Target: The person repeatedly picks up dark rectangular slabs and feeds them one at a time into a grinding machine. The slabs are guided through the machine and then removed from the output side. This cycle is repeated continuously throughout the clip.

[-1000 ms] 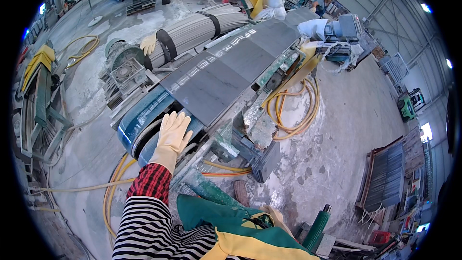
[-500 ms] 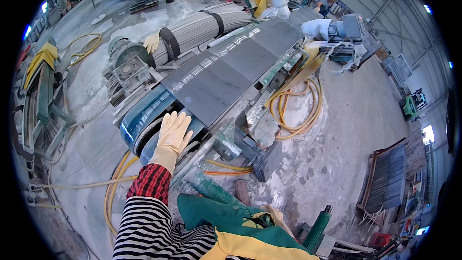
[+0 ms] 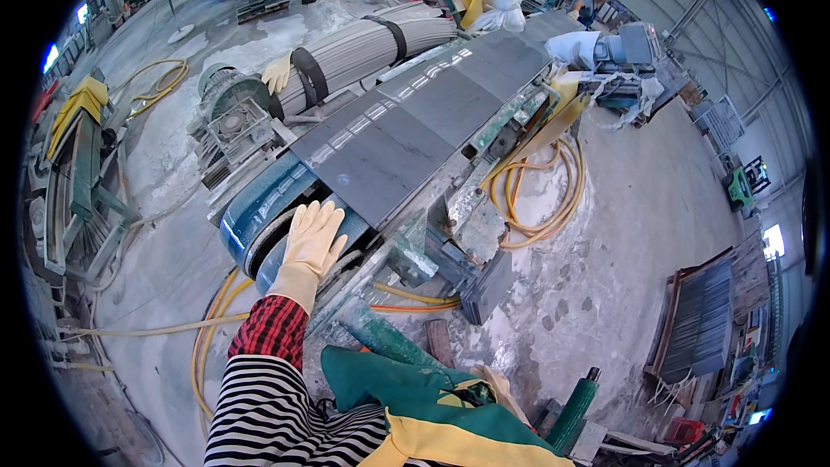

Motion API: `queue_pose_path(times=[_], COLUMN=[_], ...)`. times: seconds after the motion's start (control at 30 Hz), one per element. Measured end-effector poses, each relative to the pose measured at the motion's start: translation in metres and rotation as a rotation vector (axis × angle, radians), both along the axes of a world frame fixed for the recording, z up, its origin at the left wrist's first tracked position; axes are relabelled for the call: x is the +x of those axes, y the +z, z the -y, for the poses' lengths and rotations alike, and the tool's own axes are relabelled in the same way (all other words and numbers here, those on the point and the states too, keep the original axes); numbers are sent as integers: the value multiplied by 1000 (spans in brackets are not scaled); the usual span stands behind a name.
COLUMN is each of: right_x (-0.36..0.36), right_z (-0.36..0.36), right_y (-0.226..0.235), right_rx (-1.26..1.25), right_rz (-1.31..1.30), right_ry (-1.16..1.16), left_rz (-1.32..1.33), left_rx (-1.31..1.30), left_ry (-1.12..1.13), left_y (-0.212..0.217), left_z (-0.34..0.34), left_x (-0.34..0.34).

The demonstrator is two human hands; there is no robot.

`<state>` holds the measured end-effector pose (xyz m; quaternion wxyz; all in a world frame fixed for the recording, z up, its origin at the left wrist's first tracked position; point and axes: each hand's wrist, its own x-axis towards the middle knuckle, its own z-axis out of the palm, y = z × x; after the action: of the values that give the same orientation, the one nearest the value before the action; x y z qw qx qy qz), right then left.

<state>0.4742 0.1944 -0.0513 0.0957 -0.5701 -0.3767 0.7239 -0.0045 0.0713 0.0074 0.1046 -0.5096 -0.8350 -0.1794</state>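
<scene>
While the left hand point(image 3: 313, 238) in its cream rubber glove rests flat, fingers spread and gripping nothing, beside the dark grey stone slab point(image 3: 380, 156), the blue belt roller point(image 3: 259, 216) could perhaps pinch it.

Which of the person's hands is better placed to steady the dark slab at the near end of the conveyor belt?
Left. The gloved left hand lies open on the belt's blue end roller, right beside the dark slab. The right hand is not in view, so it is probably farther off.

Around me, a dusty concrete floor point(image 3: 622, 242), yellow hoses point(image 3: 545, 207) coiled on it, corrugated metal walls point(image 3: 692, 0), daylight.
</scene>
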Motion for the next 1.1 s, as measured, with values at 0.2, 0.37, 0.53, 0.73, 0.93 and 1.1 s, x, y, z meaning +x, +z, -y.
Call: queue_pose_path(times=[0.2,0.37,0.53,0.73,0.93,1.1], right_x=[26,32,34,41,39,43], right_z=[-7,-6,-7,-9,-6,-6], right_y=[-38,-50,-51,-60,-59,-73], right_rx=[79,125,243,371,355,311], right_rz=[-67,-39,136,115,75,61], right_ry=[91,83,240,370,318,227], left_rz=[-12,-10,1,-5,-9,-16], left_rx=[15,15,18,20,33,41], left_ry=[-7,-8,6,5,8,9], left_y=[0,2,2,2,-1,-1], left_z=[4,7,12,16,21,22], left_x=[0,2,4,4,4,5])
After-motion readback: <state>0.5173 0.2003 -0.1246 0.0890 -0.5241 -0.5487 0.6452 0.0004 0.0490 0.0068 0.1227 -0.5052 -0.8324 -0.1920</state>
